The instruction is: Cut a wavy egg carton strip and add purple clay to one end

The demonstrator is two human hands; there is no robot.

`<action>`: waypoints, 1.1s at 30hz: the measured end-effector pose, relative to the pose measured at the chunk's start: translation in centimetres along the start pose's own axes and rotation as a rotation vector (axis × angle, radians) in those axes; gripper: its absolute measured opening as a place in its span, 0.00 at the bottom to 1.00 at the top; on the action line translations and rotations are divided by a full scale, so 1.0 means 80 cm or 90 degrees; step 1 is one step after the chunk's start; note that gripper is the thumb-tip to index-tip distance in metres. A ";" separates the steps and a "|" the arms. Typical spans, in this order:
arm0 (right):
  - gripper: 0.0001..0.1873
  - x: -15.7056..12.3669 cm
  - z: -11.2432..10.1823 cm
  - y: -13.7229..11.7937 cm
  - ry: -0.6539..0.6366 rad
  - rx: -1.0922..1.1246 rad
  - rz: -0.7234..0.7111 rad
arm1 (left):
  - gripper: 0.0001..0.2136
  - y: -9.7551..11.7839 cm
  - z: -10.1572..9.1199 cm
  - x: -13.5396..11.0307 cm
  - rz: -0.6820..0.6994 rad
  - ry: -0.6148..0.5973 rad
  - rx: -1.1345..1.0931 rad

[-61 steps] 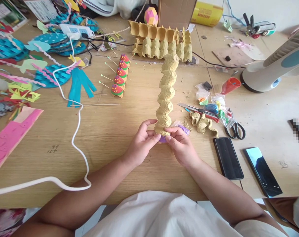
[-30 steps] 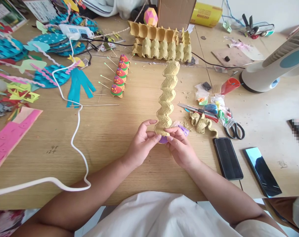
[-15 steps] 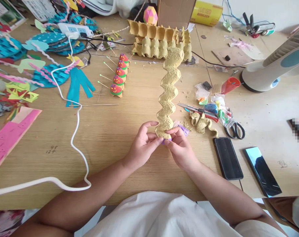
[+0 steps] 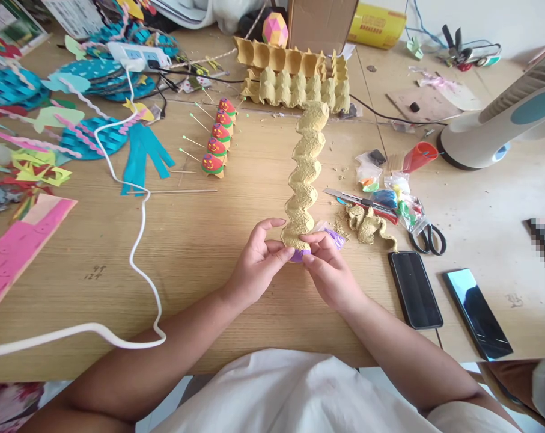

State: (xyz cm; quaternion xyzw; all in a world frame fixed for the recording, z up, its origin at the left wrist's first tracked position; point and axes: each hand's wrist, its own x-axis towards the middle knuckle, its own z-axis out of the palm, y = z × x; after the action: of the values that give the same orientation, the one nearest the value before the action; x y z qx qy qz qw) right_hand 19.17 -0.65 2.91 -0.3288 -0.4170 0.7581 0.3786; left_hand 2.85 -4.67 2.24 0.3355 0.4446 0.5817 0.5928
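Between my two hands is a long, bumpy strip of yellow egg carton (image 4: 303, 174), its far end pointing away from me. A patch of purple clay (image 4: 298, 255) covers the near end. My left hand (image 4: 258, 258) is closed on that end from the left, its thumb by the purple clay and its index finger raised along the edge. From the right, my right hand (image 4: 328, 264) pinches the same end between thumb and fingers, the thumb pressed to the clay. A small bag of purple clay (image 4: 333, 236) lies just behind my right hand.
Right of the strip lie a utility knife (image 4: 362, 204), carton scraps (image 4: 366, 225), black-handled scissors (image 4: 428, 239) and two phones (image 4: 416, 288). A red-painted carton caterpillar (image 4: 218, 138) stands at left. Egg trays (image 4: 294, 87) sit behind. A white cable (image 4: 139, 240) crosses the left side.
The far end of the egg carton strip has dipped towards me and lower. More of the purple clay shows at the near end between my thumbs. Both hands keep their grip.
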 end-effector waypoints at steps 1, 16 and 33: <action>0.13 0.000 0.001 -0.001 0.014 0.012 0.006 | 0.23 0.000 0.000 0.000 0.001 -0.005 0.009; 0.15 0.001 0.003 0.002 0.046 -0.002 -0.014 | 0.22 0.000 0.004 -0.006 0.029 -0.031 0.086; 0.10 0.001 0.003 -0.006 0.045 0.015 0.015 | 0.21 0.003 0.003 -0.005 0.042 -0.016 0.102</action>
State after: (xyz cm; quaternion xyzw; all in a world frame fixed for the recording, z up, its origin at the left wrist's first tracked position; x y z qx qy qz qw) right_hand 19.05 -0.50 3.40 -0.3560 -0.3905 0.7553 0.3877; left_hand 3.02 -5.01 2.65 0.4039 0.4709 0.5591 0.5501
